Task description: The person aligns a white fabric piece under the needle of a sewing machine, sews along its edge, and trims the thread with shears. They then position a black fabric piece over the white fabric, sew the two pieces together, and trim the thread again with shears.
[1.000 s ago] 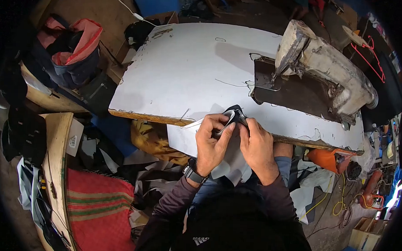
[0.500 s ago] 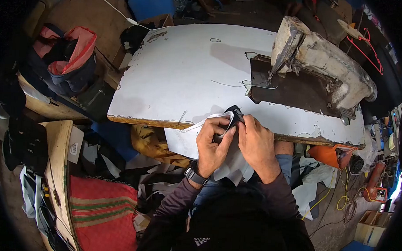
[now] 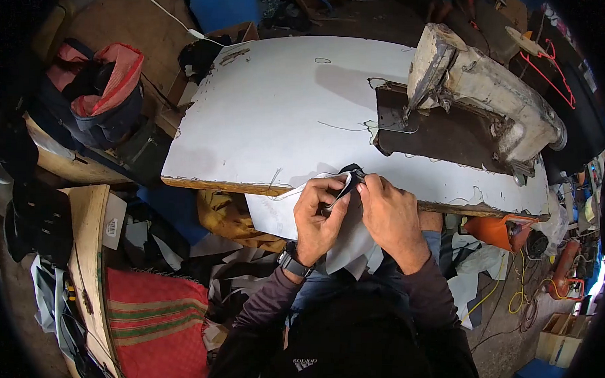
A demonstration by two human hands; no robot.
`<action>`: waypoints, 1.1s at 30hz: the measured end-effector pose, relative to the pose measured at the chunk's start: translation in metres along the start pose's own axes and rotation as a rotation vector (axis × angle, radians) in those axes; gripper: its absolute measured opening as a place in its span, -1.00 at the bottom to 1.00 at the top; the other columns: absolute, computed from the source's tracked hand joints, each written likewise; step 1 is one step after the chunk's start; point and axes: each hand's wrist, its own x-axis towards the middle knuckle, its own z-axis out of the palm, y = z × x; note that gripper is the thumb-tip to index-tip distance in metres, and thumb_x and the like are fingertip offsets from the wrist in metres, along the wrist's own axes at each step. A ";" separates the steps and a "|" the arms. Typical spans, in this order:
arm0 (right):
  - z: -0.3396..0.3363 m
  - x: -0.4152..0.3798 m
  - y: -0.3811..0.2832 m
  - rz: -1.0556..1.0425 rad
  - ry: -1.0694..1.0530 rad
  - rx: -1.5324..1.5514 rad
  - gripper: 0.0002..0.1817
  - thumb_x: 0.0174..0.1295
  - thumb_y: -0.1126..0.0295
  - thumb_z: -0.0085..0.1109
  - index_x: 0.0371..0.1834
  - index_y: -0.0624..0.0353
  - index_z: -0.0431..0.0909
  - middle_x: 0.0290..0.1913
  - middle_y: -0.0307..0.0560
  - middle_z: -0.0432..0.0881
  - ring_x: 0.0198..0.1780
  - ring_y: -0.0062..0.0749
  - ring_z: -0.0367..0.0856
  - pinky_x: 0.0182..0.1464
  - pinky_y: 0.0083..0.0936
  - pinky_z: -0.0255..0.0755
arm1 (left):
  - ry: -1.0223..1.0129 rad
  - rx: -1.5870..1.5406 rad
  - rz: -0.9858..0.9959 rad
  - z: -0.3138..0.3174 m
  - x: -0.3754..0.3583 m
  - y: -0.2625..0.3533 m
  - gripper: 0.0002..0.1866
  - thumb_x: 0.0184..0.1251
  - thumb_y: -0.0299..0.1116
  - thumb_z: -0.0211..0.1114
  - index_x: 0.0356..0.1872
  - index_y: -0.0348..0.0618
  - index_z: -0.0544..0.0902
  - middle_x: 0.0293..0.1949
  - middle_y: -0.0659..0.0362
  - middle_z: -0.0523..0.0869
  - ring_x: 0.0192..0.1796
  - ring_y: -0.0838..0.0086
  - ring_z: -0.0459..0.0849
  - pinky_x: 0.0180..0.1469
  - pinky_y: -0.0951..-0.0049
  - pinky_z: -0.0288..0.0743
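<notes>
My left hand [image 3: 319, 213], with a watch at the wrist, is closed on a piece of sheet material [image 3: 275, 213], white on one side and black on the other. My right hand [image 3: 391, 219] pinches the folded black edge of the same piece. Both hands are close together at the front edge of the white sewing table [image 3: 265, 108]. The lower part of the sheet hangs over my lap. Exactly how the fold lies between my fingertips is partly hidden. The sewing machine [image 3: 482, 92] stands to the right, beyond my right hand.
A dark recess [image 3: 444, 137] lies under the machine head. At left stands an open bag [image 3: 96, 95] with a red lining. A red striped cloth [image 3: 155, 317] is at lower left, by a wooden board [image 3: 88, 228]. An orange container [image 3: 491, 232] sits right of the table edge.
My right hand has shifted slightly right and down, and its fingers have moved along the folded edge. The left hand keeps its hold almost in place.
</notes>
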 end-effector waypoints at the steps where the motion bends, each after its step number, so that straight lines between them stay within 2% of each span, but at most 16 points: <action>1: -0.001 0.000 0.000 -0.002 -0.016 -0.012 -0.81 0.63 0.33 0.22 -0.10 0.20 0.51 -0.27 0.08 0.79 -0.27 0.03 0.86 -0.27 -0.10 0.70 | 0.004 -0.011 -0.005 0.000 0.000 -0.002 -0.76 0.48 -0.65 0.48 -0.28 -0.26 0.54 0.08 -0.01 0.79 0.29 0.16 0.83 0.27 0.25 0.66; 5: -0.003 0.000 0.000 -0.042 0.003 -0.019 -0.79 0.65 0.30 0.21 -0.11 0.19 0.50 -0.30 0.07 0.78 -0.30 0.03 0.86 -0.30 -0.12 0.70 | -0.020 -0.090 -0.113 -0.008 -0.001 -0.004 -0.79 0.57 -0.62 0.42 -0.23 -0.22 0.53 0.20 0.02 0.75 0.34 0.27 0.74 0.41 0.25 0.57; 8: -0.003 0.000 0.000 -0.058 0.032 -0.020 -0.78 0.66 0.28 0.20 -0.12 0.18 0.50 -0.31 0.07 0.79 -0.30 0.02 0.86 -0.30 -0.13 0.70 | -0.032 -0.127 -0.117 -0.009 0.000 -0.003 -0.80 0.59 -0.59 0.41 -0.23 -0.20 0.53 0.24 0.00 0.76 0.31 0.32 0.72 0.43 0.25 0.55; 11: -0.005 0.000 -0.001 -0.060 0.032 -0.009 -0.78 0.66 0.28 0.20 -0.12 0.19 0.52 -0.30 0.09 0.80 -0.30 0.05 0.86 -0.29 -0.08 0.69 | -0.010 -0.171 -0.120 -0.007 0.001 -0.001 -0.79 0.56 -0.61 0.43 -0.24 -0.23 0.54 0.19 0.00 0.79 0.23 0.36 0.74 0.34 0.30 0.60; 13: -0.010 -0.001 0.003 -0.068 0.003 0.024 -0.78 0.65 0.28 0.20 -0.12 0.21 0.52 -0.29 0.13 0.81 -0.29 0.10 0.85 -0.27 -0.03 0.69 | 0.004 -0.261 -0.191 -0.005 0.003 0.001 -0.78 0.59 -0.61 0.40 -0.23 -0.20 0.50 0.19 -0.02 0.81 0.22 0.38 0.74 0.33 0.34 0.58; 16: -0.028 -0.006 0.007 0.080 -0.099 0.020 -0.77 0.66 0.28 0.19 -0.11 0.24 0.54 -0.31 0.19 0.80 -0.27 0.21 0.82 -0.25 0.06 0.66 | 0.012 -0.297 -0.316 -0.010 0.013 0.004 -0.76 0.63 -0.60 0.35 -0.24 -0.15 0.46 0.17 -0.04 0.85 0.21 0.42 0.74 0.29 0.41 0.55; 17: -0.025 -0.008 0.022 0.100 -0.067 0.063 -0.75 0.65 0.26 0.22 -0.08 0.26 0.56 -0.35 0.22 0.78 -0.27 0.27 0.80 -0.25 0.06 0.63 | 0.019 -0.297 -0.358 -0.013 0.017 0.004 -0.75 0.64 -0.59 0.33 -0.25 -0.13 0.44 0.16 -0.05 0.86 0.20 0.44 0.74 0.27 0.44 0.54; 20: -0.036 -0.002 0.033 0.185 -0.021 0.277 -0.74 0.64 0.25 0.27 -0.08 0.26 0.58 -0.37 0.21 0.77 -0.29 0.26 0.78 -0.25 0.00 0.61 | -0.016 -0.318 -0.413 -0.018 0.028 0.002 -0.75 0.66 -0.57 0.30 -0.28 -0.09 0.44 0.12 -0.07 0.89 0.17 0.50 0.73 0.23 0.49 0.51; 21: -0.039 0.001 0.032 0.200 -0.037 0.381 -0.72 0.58 0.23 0.36 -0.08 0.26 0.61 -0.37 0.21 0.76 -0.33 0.19 0.78 -0.27 -0.05 0.57 | -0.018 -0.319 -0.434 -0.018 0.032 0.008 -0.76 0.65 -0.57 0.30 -0.28 -0.08 0.46 0.13 -0.08 0.89 0.13 0.55 0.72 0.21 0.51 0.52; 24: -0.022 0.010 0.022 0.096 0.062 0.549 -0.70 0.51 0.21 0.42 -0.06 0.26 0.66 -0.38 0.18 0.75 -0.38 0.09 0.79 -0.30 -0.09 0.54 | -0.014 -0.342 -0.482 -0.019 0.034 0.007 -0.75 0.64 -0.56 0.32 -0.29 -0.09 0.48 0.08 -0.01 0.89 0.09 0.57 0.73 0.17 0.53 0.53; 25: -0.018 0.014 0.020 0.121 0.015 0.542 -0.69 0.44 0.23 0.48 -0.03 0.27 0.69 -0.39 0.15 0.76 -0.43 0.00 0.76 -0.34 -0.15 0.51 | -0.007 -0.338 -0.480 -0.019 0.034 0.006 -0.75 0.64 -0.56 0.34 -0.29 -0.09 0.48 0.03 0.03 0.88 0.06 0.59 0.72 0.16 0.54 0.53; 28: -0.015 0.028 0.019 0.215 -0.175 0.481 -0.72 0.42 0.28 0.48 -0.08 0.29 0.69 -0.42 0.11 0.74 -0.51 -0.14 0.66 -0.37 -0.23 0.47 | -0.003 -0.294 -0.468 -0.018 0.035 0.006 -0.75 0.64 -0.53 0.38 -0.28 -0.10 0.49 -0.10 0.17 0.82 -0.03 0.62 0.67 0.09 0.55 0.52; 29: -0.002 0.028 0.029 0.162 -0.111 0.574 -0.75 0.42 0.32 0.46 -0.17 0.32 0.66 -0.48 0.01 0.67 -0.50 -0.40 0.52 -0.39 -0.31 0.42 | -0.012 -0.263 -0.460 -0.017 0.035 0.009 -0.75 0.64 -0.52 0.39 -0.27 -0.09 0.50 -0.15 0.22 0.78 -0.06 0.64 0.65 0.06 0.55 0.51; 33: -0.005 0.032 0.033 0.224 -0.177 0.719 -0.75 0.44 0.36 0.44 -0.26 0.33 0.62 -0.51 -0.16 0.54 -0.38 -0.65 0.39 -0.38 -0.41 0.36 | -0.032 -0.223 -0.465 -0.022 0.037 0.004 -0.76 0.65 -0.49 0.43 -0.20 -0.09 0.49 -0.26 0.35 0.62 -0.16 0.68 0.55 -0.06 0.54 0.45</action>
